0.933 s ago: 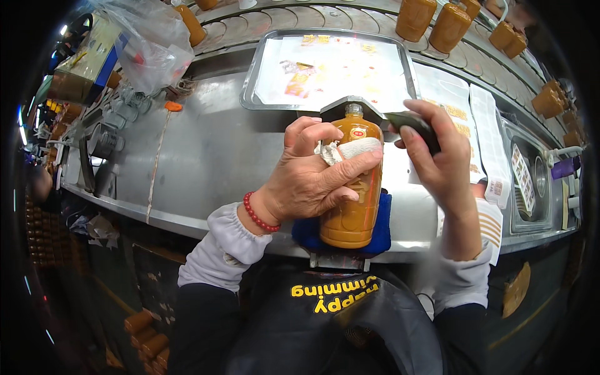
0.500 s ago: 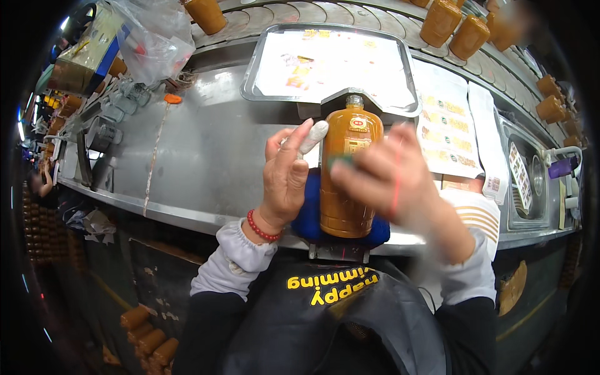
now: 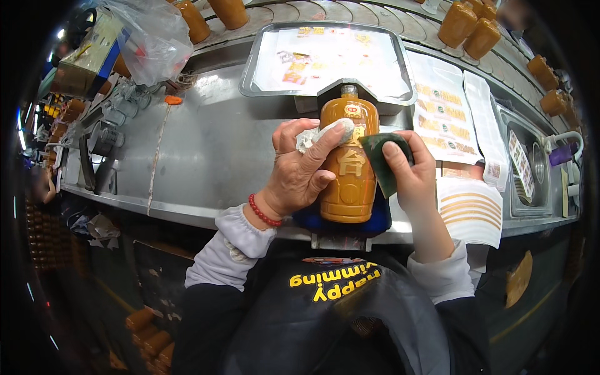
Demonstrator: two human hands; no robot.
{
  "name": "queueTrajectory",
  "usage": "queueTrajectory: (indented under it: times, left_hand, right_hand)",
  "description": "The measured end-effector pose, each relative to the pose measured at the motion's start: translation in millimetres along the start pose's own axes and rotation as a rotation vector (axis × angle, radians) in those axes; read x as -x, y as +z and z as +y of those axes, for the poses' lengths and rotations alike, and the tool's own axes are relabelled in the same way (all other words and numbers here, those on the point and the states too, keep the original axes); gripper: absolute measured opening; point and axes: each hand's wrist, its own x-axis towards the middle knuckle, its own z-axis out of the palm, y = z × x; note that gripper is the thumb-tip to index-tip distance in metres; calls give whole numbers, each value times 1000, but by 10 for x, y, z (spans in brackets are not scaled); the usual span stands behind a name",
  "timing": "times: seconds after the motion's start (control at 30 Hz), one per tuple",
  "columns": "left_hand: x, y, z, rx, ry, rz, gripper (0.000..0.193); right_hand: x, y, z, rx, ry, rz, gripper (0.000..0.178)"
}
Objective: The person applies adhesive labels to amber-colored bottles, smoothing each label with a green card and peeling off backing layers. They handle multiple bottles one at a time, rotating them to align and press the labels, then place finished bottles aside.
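Note:
A brown glazed bottle [image 3: 347, 194] with gold lettering and a small red-and-gold emblem lies tilted on a dark blue pad [image 3: 306, 220], its neck away from me and resting at a metal bracket. My left hand [image 3: 297, 162] is at the bottle's left side, fingers curled on a white cloth [image 3: 306, 141]. White covering on a finger presses against the bottle's front beside the lettering. In my right hand [image 3: 409, 165] a flat dark green scraper [image 3: 382, 165] is pinched between thumb and fingers, its edge close to the bottle's right side.
Behind the bottle stands a metal tray [image 3: 250, 81] holding a white sheet with scattered gold and red decals. Decal sheets [image 3: 445, 115] lie to the right, near a sink [image 3: 550, 194]. Brown bottles [image 3: 459, 25] stand on a conveyor [image 3: 350, 11] at the back. Glass cups [image 3: 125, 103] sit left.
My right hand has drawn back from the front of the bottle to its right side, uncovering gold lettering. My left hand has moved right, its white-covered finger now on the bottle.

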Motion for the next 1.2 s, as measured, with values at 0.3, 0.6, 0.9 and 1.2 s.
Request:
queueTrajectory:
  times: [0.3,0.6,0.9,1.2]
  left_hand:
    - [-294,-119,26,-111,180,-75,62]
    - [-183,-153,-82,-33,28,3,58]
    - [-217,298,118,959,-564,157,58]
    - [-332,255,10,988,-650,13,54]
  right_hand:
    - [7,-34,77,1,-35,83,19]
    - [31,-40,45,51,-41,66,19]
    - [44,-35,78,65,-20,77,21]
    - [39,-22,113,15,-7,89,21]
